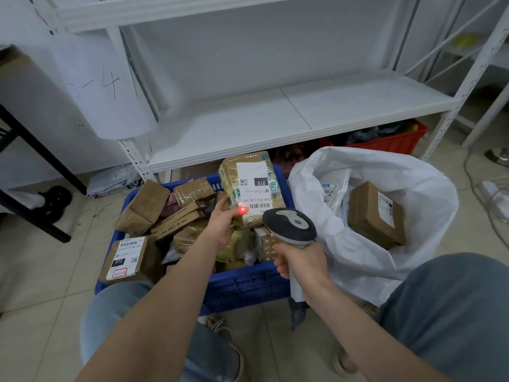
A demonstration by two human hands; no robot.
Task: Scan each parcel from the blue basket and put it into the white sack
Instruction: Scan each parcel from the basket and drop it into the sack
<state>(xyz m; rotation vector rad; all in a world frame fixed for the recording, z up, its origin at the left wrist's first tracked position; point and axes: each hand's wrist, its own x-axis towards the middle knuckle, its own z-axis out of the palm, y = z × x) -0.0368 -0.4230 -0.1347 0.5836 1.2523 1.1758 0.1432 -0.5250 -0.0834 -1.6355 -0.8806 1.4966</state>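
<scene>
The person sits with jeans-clad knees [451,307] on either side of the view. The right hand [301,267] has its fingers wrapped round the grip of a grey handheld barcode scanner [292,227], whose head points at a parcel. The left hand [220,224] holds that tape-wrapped parcel [252,188] by its lower left corner, fingers curled behind it and thumb on the front, lifting it upright above the blue basket [248,285]. A red scan dot [243,210] glows at the label's edge, just beside the thumb.

The basket stands on the tiled floor and is heaped with brown cartons; a labelled box [129,260] rests at its near left corner. Just right of the basket the white sack [358,257] gapes open, with a brown carton [376,215] and a labelled packet [329,191] inside. Beyond both stands a white metal shelf [275,119], with a red crate [385,142] beneath it.
</scene>
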